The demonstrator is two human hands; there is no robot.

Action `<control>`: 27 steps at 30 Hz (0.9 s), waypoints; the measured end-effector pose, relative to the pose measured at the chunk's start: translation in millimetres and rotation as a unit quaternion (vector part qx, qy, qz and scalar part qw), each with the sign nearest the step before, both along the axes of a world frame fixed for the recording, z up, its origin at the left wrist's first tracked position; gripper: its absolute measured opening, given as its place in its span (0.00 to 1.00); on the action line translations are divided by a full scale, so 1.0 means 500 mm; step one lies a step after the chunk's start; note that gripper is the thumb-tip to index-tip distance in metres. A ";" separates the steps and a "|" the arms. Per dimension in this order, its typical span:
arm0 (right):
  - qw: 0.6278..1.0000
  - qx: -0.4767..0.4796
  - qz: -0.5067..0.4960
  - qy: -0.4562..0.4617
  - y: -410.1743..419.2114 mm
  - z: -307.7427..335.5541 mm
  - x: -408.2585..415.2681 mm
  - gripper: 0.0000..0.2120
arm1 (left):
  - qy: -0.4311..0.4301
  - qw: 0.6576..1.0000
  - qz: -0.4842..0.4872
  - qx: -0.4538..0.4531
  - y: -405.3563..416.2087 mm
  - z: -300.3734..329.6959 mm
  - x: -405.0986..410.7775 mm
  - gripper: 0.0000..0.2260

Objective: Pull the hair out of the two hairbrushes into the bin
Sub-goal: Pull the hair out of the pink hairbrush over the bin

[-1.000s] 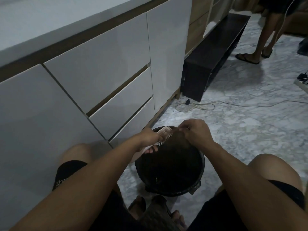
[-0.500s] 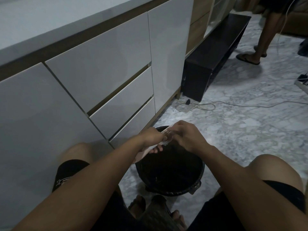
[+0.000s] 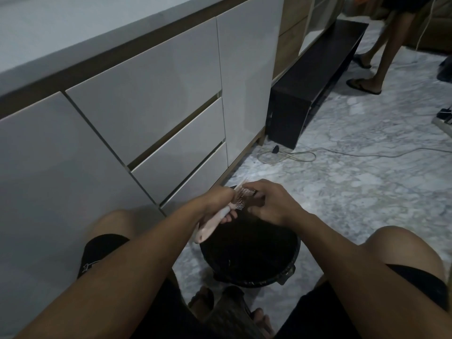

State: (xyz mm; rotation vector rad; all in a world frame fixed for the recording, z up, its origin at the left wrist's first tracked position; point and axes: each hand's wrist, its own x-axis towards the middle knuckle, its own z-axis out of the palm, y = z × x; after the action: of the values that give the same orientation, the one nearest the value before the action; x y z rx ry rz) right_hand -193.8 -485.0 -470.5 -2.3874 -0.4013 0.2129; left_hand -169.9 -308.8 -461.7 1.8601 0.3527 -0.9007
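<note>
A pale pink hairbrush (image 3: 213, 223) is held over the far rim of a black bin (image 3: 249, 263) on the floor between my knees. My left hand (image 3: 217, 199) grips the brush where handle meets head, with the handle pointing back towards me. My right hand (image 3: 269, 201) has its fingers curled onto the bristles (image 3: 241, 199) and pinches at the dark hair caught there. Only one brush is in sight.
White cabinet drawers (image 3: 146, 118) run along the left. A dark low bench (image 3: 313, 77) stands beyond them. A cable (image 3: 288, 156) lies coiled on the marble floor. A person's legs in sandals (image 3: 367, 77) stand at the far right. My feet (image 3: 230, 311) lie below the bin.
My right hand has moved left onto the brush head and closed on the bristles. The brush has tilted so its handle shows below my left hand. The standing person has shifted feet.
</note>
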 end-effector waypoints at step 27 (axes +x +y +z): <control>0.997 0.003 -0.073 -0.033 0.006 -0.005 -0.001 0.05 | -0.028 0.999 -0.018 -0.024 -0.007 -0.008 -0.003 0.06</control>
State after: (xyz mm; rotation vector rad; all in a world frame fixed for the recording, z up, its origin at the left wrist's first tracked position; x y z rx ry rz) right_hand -194.2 -482.0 -473.1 -2.4109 -0.2563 0.0659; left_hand -171.6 -312.0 -465.5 1.8486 0.2621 -0.8716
